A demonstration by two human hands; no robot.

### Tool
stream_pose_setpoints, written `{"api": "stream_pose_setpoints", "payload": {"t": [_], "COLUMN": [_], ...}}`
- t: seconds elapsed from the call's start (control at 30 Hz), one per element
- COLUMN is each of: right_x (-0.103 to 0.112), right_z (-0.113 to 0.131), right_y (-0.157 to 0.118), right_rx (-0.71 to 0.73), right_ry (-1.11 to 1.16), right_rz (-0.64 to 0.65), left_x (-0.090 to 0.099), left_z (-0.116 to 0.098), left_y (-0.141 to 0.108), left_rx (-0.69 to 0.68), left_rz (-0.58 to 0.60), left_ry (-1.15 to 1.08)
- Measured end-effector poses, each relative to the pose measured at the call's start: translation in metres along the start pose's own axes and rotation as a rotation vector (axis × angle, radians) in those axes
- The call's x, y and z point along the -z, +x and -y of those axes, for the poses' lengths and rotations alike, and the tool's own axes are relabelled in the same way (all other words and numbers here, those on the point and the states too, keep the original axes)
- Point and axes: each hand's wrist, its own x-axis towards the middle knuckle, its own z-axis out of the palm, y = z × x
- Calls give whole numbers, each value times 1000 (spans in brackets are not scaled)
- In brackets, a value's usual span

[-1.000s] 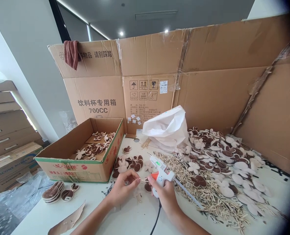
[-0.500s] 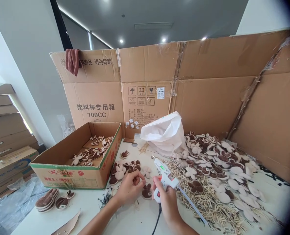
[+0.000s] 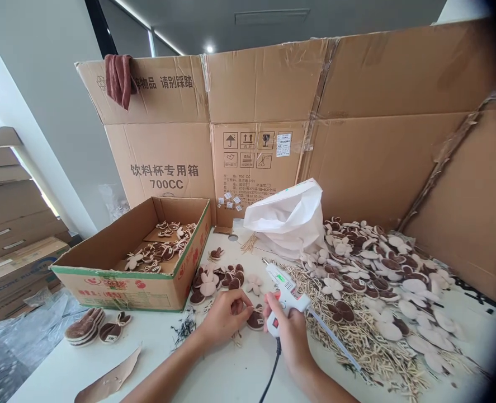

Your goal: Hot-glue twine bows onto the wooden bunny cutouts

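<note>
My right hand [image 3: 292,330] is wrapped round a white hot glue gun [image 3: 284,288], its nozzle pointing away and up to the left. A clear glue stick [image 3: 335,341] sticks out of its back, and a black cord hangs below. My left hand [image 3: 226,316] is closed in a pinch beside a brown felt piece [image 3: 255,320] with a small white label. Whatever lies between those fingertips is too small to make out. Brown and pale flower-shaped felt pieces [image 3: 209,284] lie just beyond my left hand, and a pale flower piece [image 3: 254,284] rests near the nozzle.
An open carton [image 3: 122,288] on the left holds finished-looking felt pieces. To the right spread a pile of short cord bits [image 3: 382,352] and a heap of felt shapes [image 3: 382,263]. Behind stand a white bag [image 3: 285,224] and a tall cardboard screen [image 3: 264,84]. Stacked brown pieces [image 3: 84,326] lie front left.
The view has tipped downward a little, so the table and cardboard appear higher. Both hands stay nearly in place, the left still pinched and the right still holding the glue gun.
</note>
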Motion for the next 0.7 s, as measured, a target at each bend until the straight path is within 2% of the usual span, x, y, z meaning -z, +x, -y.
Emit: {"api": "stream_pose_setpoints", "payload": {"t": [0.3, 0.7], "right_x": [3, 0], "right_z": [-8, 1], "right_y": [4, 0], "right_rx": [-6, -6], "right_ry": [3, -32], "right_rz": [21, 1], "left_x": [-1, -3], "left_z": [6, 8], "left_y": [1, 2], "left_rx": [-7, -25], "left_rz": [2, 13], "left_ry": [16, 59]}}
